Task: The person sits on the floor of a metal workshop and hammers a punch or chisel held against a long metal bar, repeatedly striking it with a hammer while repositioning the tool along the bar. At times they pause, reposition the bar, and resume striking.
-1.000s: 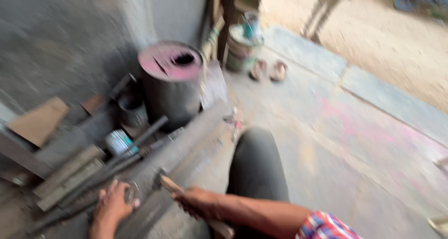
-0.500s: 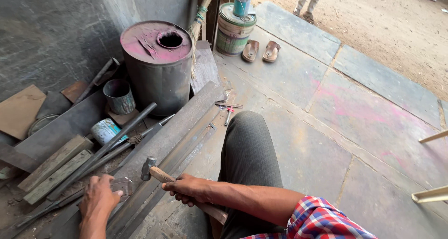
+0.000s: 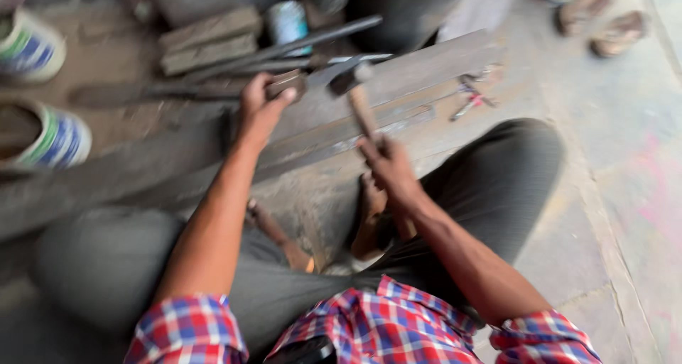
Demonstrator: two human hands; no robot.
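My right hand (image 3: 387,166) grips the wooden handle of a hammer (image 3: 353,87), whose dark metal head hangs just above a long grey steel bar (image 3: 426,69) lying across the floor. My left hand (image 3: 259,108) holds a small dark metal piece (image 3: 288,85) down on that bar, right beside the hammer head. The view is blurred. I sit on the floor with grey trousers, knees spread, and a red and blue checked shirt.
Paint cans (image 3: 42,133) stand at the left, another small can (image 3: 288,19) at the top. Wooden blocks (image 3: 209,41) and a long dark rod (image 3: 284,48) lie beyond the bar. Pliers (image 3: 472,98) rest on the floor; sandals (image 3: 600,23) lie at the top right.
The camera has tipped down and closer to my hands. The hammer head has come up over the bar near my left hand, which now pins the small piece there.
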